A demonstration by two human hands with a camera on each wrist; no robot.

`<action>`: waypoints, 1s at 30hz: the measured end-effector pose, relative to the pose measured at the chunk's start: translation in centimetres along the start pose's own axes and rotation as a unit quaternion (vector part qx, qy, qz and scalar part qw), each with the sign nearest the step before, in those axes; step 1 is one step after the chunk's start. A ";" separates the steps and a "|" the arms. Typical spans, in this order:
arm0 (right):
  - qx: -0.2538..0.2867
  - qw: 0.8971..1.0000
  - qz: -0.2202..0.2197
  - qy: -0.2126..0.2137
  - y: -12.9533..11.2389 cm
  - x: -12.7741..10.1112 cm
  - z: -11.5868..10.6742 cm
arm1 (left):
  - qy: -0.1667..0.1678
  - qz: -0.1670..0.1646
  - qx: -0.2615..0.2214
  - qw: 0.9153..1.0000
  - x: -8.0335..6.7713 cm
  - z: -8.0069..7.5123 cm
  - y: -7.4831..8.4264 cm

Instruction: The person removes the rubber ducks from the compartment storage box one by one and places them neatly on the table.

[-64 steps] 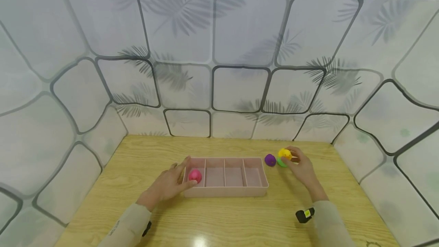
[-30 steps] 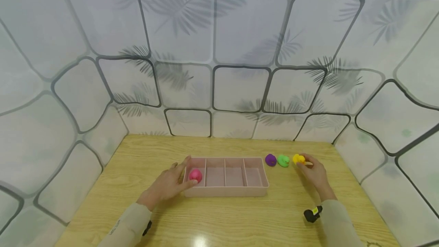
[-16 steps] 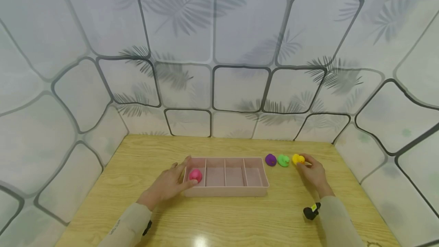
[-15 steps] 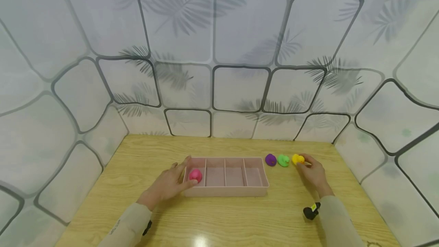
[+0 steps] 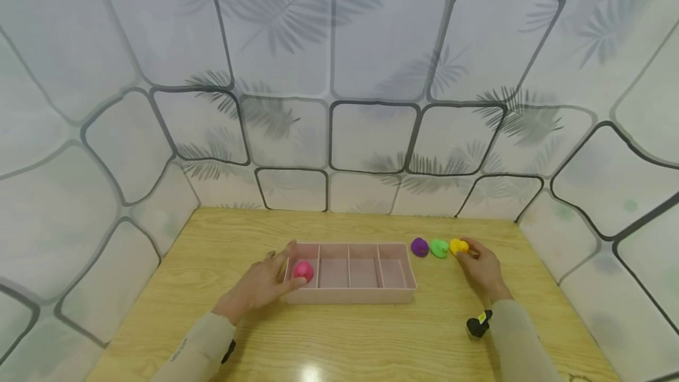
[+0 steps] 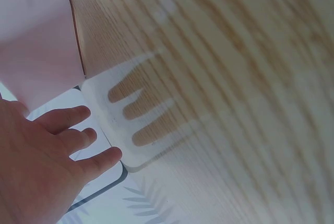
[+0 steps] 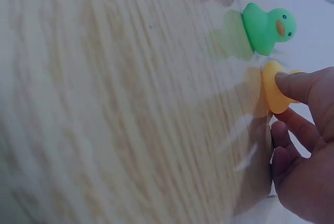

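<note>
Three ducks (image 5: 439, 248), one pink toy (image 5: 303, 270), one tray (image 5: 350, 296). Right fingers (image 7: 297, 85) pinch the yellow duck (image 7: 272, 89); left fingers (image 6: 99, 163) spread straight. Wood-grain bench (image 5: 339, 338), patterned walls (image 5: 371, 140).

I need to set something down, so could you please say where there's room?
Bare: the table in front of the pink tray, between the sleeves, and behind it, to the wall; its three right compartments. Crowded: beyond its right end, purple toy duck, green toy duck, yellow toy duck, right hand.
</note>
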State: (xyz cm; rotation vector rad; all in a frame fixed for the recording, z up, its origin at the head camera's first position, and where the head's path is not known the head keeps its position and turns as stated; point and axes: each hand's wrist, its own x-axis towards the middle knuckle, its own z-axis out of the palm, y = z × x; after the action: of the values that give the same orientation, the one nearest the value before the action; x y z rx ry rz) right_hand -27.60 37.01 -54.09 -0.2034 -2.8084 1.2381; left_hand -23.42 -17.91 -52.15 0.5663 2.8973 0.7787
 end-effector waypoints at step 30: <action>-0.018 0.999 -0.010 -0.025 -1.1 0.1 -1.3 | -0.001 -0.005 0.003 1.000 0.1 0.0 0.1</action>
State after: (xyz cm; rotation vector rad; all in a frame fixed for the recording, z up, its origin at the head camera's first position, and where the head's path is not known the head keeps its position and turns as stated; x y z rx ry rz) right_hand -27.62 37.22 -52.38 -0.1481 -2.8689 1.2059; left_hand -23.43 -17.81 -52.14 0.5529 2.8989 0.7676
